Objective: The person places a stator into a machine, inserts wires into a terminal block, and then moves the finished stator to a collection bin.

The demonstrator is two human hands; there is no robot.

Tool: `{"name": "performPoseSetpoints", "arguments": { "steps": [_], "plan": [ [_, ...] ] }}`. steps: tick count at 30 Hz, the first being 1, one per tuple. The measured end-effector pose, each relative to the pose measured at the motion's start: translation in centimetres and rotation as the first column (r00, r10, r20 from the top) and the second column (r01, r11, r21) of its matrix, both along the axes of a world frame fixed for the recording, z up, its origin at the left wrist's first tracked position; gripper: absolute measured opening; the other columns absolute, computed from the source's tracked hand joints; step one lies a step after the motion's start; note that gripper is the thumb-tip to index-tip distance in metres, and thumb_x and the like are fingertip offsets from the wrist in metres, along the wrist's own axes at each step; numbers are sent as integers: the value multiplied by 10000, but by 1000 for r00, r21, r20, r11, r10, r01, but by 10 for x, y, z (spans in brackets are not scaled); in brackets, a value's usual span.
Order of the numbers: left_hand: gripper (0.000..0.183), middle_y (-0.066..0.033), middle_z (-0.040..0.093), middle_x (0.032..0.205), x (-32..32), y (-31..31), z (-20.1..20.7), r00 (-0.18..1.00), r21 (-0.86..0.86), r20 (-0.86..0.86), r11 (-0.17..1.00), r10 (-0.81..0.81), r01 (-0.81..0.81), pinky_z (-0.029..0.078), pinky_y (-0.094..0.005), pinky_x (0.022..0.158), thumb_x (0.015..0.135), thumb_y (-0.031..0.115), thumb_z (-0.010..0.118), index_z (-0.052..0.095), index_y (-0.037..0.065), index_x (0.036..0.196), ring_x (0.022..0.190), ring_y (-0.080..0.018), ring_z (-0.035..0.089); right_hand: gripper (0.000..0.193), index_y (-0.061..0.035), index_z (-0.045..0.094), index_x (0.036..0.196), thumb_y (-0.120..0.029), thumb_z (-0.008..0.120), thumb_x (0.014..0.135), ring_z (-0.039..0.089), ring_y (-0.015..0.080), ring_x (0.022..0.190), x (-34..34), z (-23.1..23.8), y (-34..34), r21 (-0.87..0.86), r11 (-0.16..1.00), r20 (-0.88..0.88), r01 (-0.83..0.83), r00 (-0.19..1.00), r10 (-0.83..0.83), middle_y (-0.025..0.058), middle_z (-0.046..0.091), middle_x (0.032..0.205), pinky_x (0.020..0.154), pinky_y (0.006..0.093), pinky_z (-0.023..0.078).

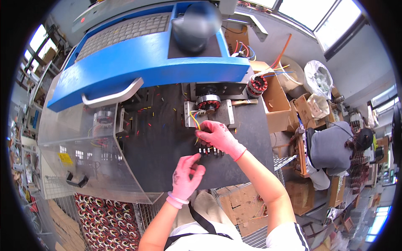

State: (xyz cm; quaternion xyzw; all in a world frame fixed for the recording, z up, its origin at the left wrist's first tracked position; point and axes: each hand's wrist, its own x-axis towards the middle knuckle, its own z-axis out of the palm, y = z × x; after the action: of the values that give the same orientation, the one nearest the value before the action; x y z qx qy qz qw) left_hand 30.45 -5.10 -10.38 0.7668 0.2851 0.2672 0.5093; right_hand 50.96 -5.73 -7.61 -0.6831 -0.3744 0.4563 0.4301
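My right hand [215,136], in a pink glove, pinches the thin lead wires [195,121], yellow and blue among them. They run from a stator [208,103] with red windings and a metal ring, seated in a metal fixture [228,115] on the dark bench. Just below that hand lies a row of small black-and-silver terminal clamps [211,151]. My left hand [187,175], gloved in pink too, hovers at the left end of the row with thumb and fingers apart. Nothing shows between its fingers; whether a fingertip touches the clamps I cannot tell.
Above the bench juts a blue drawer [167,69] with a keyboard [125,35] and a dark mouse. A clear plastic cover [83,146] stands at left, with another stator behind it. A second stator [256,85] sits beside a cardboard box [276,106]. One person [335,146] sits at right.
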Motion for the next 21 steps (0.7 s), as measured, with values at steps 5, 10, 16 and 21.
{"name": "performPoseSetpoints", "arguments": {
  "steps": [5,10,16,21],
  "plan": [
    [637,-77,512,1139,3,-13,-53,863,477,-500,855,73,204,473,-412,771,850,341,616,419,116,1413,948,-249,567,124,-16,538,903,-111,618,892,585,113,609,-1,-25,-13,66,998,302,-24,953,3,52,622,691,572,279,464],
    [640,-58,508,1122,2,-15,-63,758,564,-638,752,137,340,438,-374,738,865,326,571,384,119,1440,918,-219,526,146,-17,548,925,-118,636,866,651,279,686,-4,-35,-11,117,985,560,-128,827,41,131,650,751,625,354,489],
    [632,-48,511,1097,6,-17,-68,726,578,-665,737,176,351,424,-367,744,855,342,588,415,111,1417,927,-208,507,163,-38,536,912,-141,649,856,631,356,780,-7,-49,-9,114,986,634,-125,773,24,142,638,788,664,416,484],
    [620,-69,523,1127,2,-16,-62,851,516,-516,829,101,215,466,-391,757,856,304,601,419,91,1409,939,-241,556,191,-57,514,912,-177,652,854,629,344,773,-15,-53,-5,27,989,694,-146,715,87,136,624,787,661,431,481]
  ]
}}
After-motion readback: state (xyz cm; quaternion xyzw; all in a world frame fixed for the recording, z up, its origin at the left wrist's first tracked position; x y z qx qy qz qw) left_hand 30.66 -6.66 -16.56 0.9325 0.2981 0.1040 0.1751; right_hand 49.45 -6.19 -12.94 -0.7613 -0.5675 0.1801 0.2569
